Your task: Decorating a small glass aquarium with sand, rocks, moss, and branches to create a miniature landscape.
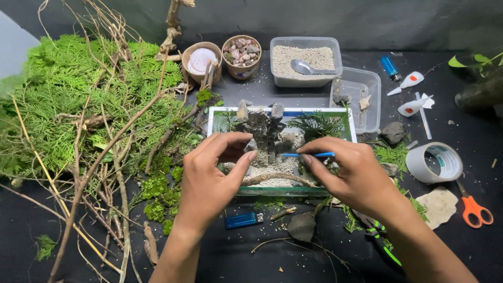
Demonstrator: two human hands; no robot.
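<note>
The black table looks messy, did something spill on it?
Yes. Pale sand grains are scattered on the black table in front of the glass tank, around the blue lighter. Loose twigs and green sprigs lie there too. The sand tub itself stands upright with its spoon inside.

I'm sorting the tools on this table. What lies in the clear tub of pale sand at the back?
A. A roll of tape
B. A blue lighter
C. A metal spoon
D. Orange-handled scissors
C: a metal spoon rests on the sand in the clear tub, behind the glass tank.
</note>
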